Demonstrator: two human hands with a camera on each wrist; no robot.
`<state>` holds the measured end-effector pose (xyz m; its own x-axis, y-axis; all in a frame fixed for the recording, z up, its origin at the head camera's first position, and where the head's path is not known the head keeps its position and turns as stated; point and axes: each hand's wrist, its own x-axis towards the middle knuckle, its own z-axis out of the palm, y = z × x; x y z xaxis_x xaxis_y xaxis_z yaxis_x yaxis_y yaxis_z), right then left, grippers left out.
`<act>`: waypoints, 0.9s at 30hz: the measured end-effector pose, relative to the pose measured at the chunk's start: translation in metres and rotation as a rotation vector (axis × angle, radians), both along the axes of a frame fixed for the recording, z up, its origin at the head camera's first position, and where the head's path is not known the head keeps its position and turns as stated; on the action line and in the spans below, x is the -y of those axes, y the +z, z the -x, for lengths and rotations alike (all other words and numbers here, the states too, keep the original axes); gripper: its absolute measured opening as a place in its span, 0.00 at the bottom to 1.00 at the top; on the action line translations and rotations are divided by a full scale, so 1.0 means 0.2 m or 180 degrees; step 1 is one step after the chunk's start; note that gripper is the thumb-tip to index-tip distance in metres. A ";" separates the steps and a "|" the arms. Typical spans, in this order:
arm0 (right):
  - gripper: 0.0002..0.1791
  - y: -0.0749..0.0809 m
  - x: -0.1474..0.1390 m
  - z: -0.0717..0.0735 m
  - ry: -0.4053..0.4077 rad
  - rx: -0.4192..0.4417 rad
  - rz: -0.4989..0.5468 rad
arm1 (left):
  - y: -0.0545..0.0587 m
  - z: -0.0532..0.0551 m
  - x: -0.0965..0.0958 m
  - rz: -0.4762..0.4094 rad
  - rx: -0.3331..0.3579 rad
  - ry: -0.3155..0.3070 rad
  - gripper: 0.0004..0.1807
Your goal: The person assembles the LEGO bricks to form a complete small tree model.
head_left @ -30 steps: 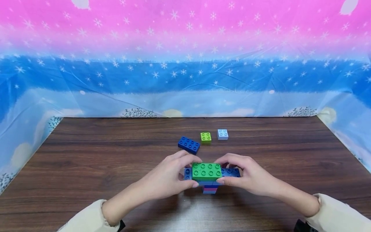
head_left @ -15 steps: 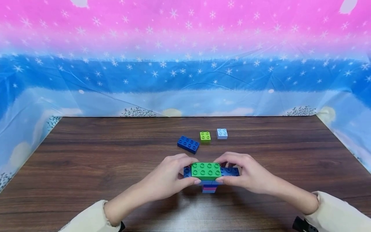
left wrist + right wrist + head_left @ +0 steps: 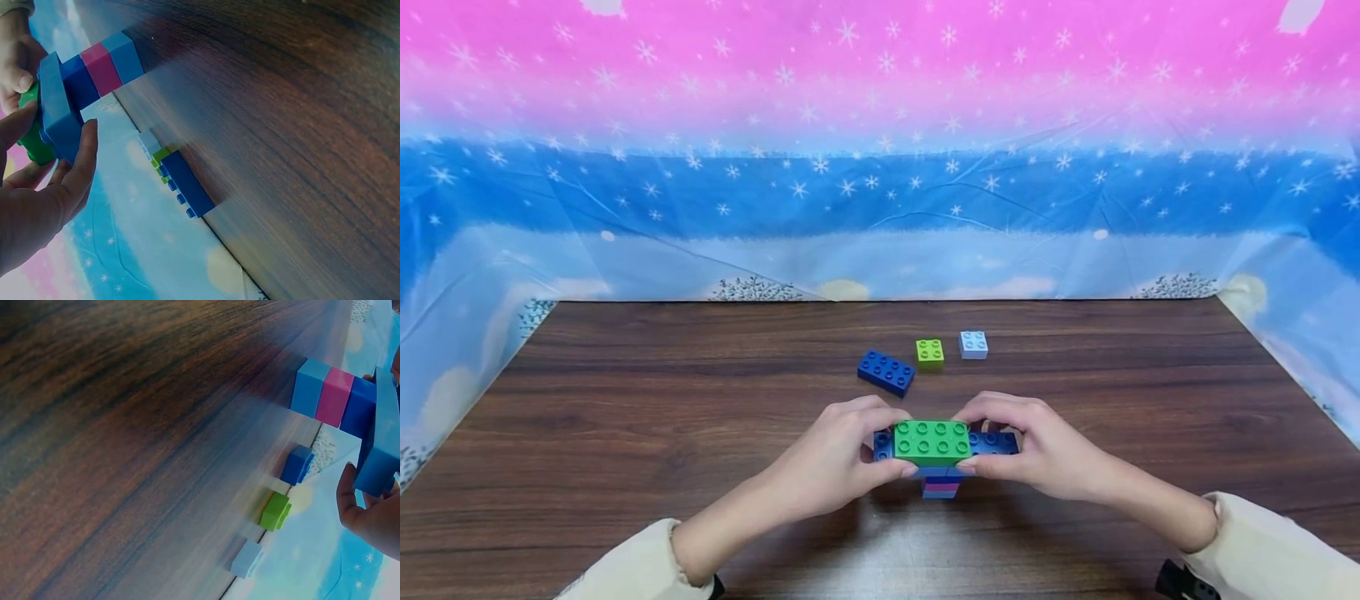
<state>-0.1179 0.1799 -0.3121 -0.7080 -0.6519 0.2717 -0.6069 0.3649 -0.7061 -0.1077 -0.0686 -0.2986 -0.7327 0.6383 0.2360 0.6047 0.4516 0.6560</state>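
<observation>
- Both hands are clamped on the green brick (image 3: 931, 442): the left hand (image 3: 838, 454) pinches its left end, the right hand (image 3: 1045, 454) its right end, thumbs in front and fingers behind.
- The green brick sits on top of the blue crosspiece (image 3: 59, 106), which juts out past it on both sides, farther on the right. Whether its studs are fully seated cannot be told; the step looks like pressing it home.
- Best to push evenly with both thumbs, straight down, since a harder shove at one end would likely tip the overhanging crosspiece.
- Beneath runs a narrow column of dark blue, pink (image 3: 101, 69) and lighter blue bricks, apparently standing on the table (image 3: 625, 400); force is safest kept above it.
- Farther out, well clear of the hands, lie a loose dark blue brick (image 3: 886, 372), a lime brick (image 3: 929, 353) and a pale blue brick (image 3: 973, 345).
</observation>
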 end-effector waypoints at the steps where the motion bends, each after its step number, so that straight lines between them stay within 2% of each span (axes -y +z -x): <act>1: 0.15 0.00 0.00 0.00 0.0010 -0.0006 0.0008 | 0.00 0.00 0.00 -0.0001 0.0007 0.0001 0.17; 17: 0.15 0.00 0.01 0.00 0.0004 -0.0059 -0.0055 | 0.01 0.00 0.00 0.0078 0.0005 0.0018 0.19; 24: 0.15 0.00 0.01 0.00 0.0027 -0.0107 -0.0032 | 0.01 0.00 0.00 0.0153 0.0234 0.0058 0.21; 27: 0.14 0.00 0.00 0.01 0.0051 -0.0108 0.0010 | 0.01 0.01 0.00 0.0107 0.0191 0.0056 0.20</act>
